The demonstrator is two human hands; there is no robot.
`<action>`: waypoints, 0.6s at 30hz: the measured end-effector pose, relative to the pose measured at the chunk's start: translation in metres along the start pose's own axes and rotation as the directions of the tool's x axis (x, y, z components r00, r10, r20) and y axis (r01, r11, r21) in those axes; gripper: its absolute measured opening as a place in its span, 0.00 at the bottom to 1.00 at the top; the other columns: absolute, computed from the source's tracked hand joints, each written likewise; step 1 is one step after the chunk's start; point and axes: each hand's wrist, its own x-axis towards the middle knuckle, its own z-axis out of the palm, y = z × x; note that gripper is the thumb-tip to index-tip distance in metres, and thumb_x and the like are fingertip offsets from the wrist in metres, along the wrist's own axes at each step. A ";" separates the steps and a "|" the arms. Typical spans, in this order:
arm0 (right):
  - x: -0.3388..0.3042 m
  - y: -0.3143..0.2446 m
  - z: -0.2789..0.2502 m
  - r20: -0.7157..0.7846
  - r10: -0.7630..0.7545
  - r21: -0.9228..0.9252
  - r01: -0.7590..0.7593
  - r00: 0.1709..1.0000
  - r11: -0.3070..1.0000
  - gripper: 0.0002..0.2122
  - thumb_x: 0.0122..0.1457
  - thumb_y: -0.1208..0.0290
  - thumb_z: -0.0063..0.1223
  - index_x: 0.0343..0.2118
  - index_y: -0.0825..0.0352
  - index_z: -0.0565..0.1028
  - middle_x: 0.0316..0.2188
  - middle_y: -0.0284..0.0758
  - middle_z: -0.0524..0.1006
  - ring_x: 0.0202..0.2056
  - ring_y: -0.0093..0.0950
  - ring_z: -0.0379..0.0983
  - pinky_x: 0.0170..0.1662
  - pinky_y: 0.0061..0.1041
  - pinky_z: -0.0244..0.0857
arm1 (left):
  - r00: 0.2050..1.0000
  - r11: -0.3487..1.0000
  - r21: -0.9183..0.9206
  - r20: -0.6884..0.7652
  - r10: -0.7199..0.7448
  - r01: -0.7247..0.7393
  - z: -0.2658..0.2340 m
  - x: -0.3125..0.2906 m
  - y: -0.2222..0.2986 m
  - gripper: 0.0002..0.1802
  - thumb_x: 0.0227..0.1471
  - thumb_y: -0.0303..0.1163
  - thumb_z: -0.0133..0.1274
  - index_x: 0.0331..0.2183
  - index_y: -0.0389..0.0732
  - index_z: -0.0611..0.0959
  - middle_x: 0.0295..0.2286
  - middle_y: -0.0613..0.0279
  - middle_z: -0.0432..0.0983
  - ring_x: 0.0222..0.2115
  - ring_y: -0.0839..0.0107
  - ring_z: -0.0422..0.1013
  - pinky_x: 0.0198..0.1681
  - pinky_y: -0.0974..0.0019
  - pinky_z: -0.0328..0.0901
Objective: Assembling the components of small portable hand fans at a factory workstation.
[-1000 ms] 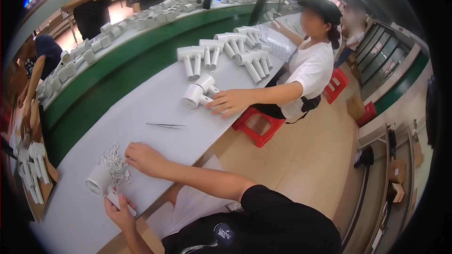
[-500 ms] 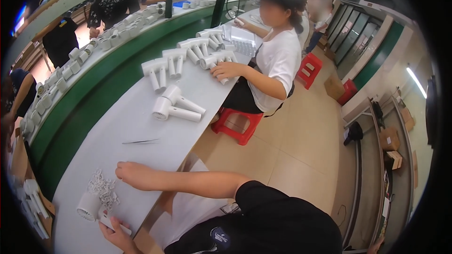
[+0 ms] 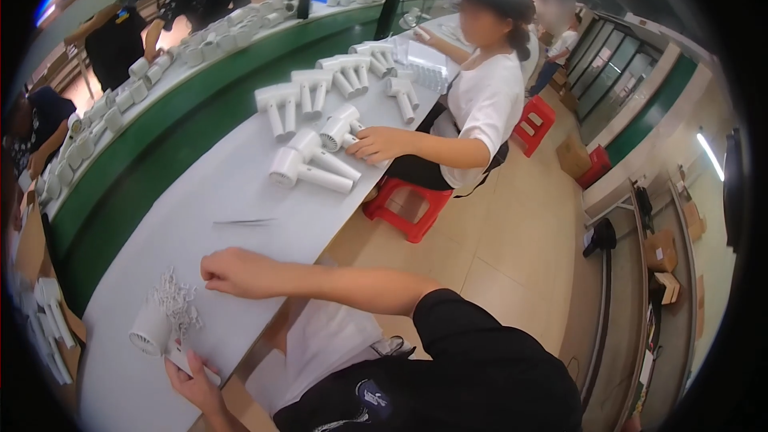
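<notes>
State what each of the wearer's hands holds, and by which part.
Left hand: a white hair dryer, by its handle. Right hand: cannot tell whether it holds anything.

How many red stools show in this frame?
2: one red stool beneath the co-worker in white, the other farther back on the floor. A red object beside a cardboard box is unclear; more stools may be hidden.

No lettering can be read. Right of the left hand (image 3: 192,385) and its grip, the black shirt (image 3: 496,372) bears a badge (image 3: 374,398); its pale marks are too small.
</notes>
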 end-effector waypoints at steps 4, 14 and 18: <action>-0.014 -0.022 -0.036 0.010 0.257 0.475 -0.231 0.966 0.849 0.08 0.53 0.73 0.58 0.34 0.70 0.77 0.29 0.34 0.79 0.31 0.20 0.75 0.36 0.19 0.70 | 0.984 0.988 -0.101 0.145 -0.103 0.119 0.035 0.007 0.031 0.19 0.54 0.30 0.51 0.48 0.38 0.70 0.20 0.67 0.70 0.17 0.79 0.67 0.19 0.75 0.63; -0.041 -0.058 -0.047 -0.253 -0.013 0.225 0.072 0.967 0.972 0.08 0.45 0.83 0.62 0.31 0.70 0.79 0.27 0.35 0.78 0.27 0.20 0.73 0.29 0.17 0.67 | 0.888 0.889 -0.356 0.448 -0.109 0.288 0.103 0.009 0.102 0.24 0.52 0.29 0.54 0.48 0.34 0.64 0.27 0.63 0.70 0.17 0.79 0.67 0.19 0.75 0.64; -0.049 -0.065 -0.054 -0.283 0.151 0.392 -0.030 0.947 0.919 0.07 0.49 0.86 0.57 0.33 0.74 0.76 0.30 0.39 0.78 0.30 0.23 0.75 0.33 0.19 0.70 | 0.767 0.771 -0.411 0.623 -0.153 0.487 0.090 0.012 0.108 0.23 0.51 0.28 0.53 0.47 0.34 0.64 0.29 0.62 0.70 0.16 0.76 0.67 0.17 0.73 0.65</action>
